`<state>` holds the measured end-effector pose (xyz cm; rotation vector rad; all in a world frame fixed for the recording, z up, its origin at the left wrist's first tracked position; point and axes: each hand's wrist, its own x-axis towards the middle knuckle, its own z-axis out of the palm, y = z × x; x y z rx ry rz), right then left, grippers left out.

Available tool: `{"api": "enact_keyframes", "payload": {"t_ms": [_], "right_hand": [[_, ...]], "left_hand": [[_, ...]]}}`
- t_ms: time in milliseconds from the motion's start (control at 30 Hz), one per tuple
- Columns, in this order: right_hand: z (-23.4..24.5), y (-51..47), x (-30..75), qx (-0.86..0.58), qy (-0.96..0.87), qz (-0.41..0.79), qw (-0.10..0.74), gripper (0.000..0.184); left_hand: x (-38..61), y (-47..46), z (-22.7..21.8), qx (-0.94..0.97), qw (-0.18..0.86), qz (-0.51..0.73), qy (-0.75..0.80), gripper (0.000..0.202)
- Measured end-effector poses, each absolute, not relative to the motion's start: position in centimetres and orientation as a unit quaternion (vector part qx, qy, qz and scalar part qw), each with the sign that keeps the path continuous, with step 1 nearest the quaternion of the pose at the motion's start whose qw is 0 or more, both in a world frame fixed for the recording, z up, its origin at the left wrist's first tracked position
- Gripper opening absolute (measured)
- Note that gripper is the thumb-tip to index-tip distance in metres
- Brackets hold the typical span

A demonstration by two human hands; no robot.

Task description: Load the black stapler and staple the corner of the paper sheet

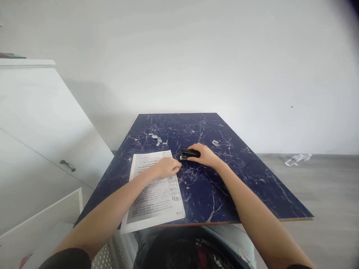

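Observation:
A black stapler (190,153) lies on the blue tabletop, its front end pointing left toward the paper. My right hand (204,154) is closed around its rear from the right. Printed sheets of paper (153,203) rest at the table's left front, with dark text and barcode-like marks along the right side. Over their upper right edge, my left hand (167,167) has its fingers curled and pressed together at the paper's margin, a short gap from the stapler. The fingertips partly hide what they pinch there.
Several small staple strips (157,139) are scattered beyond the paper, and another small piece (215,142) lies at the right. The marbled blue table (224,186) meets a white wall. A white cabinet (42,112) stands at the left; clear plastic packaging (297,160) is on the floor at the right.

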<state>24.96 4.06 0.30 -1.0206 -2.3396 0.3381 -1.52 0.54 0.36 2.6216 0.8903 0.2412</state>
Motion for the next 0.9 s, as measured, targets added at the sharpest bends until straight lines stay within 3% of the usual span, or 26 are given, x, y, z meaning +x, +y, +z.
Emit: {"api": "enact_keyframes", "payload": {"t_ms": [433, 900], "right_hand": [[0.9, 3.1, 24.2, -0.383, -0.866, 0.154, 0.281, 0.033], [5.0, 3.0, 32.0, -0.498, -0.832, 0.164, 0.183, 0.040]], "left_hand": [[-1.5, 0.7, -0.3, 0.927, 0.173, 0.080, 0.322, 0.026], [-1.5, 0.4, 0.3, 0.905, 0.243, 0.116, 0.328, 0.028]]}}
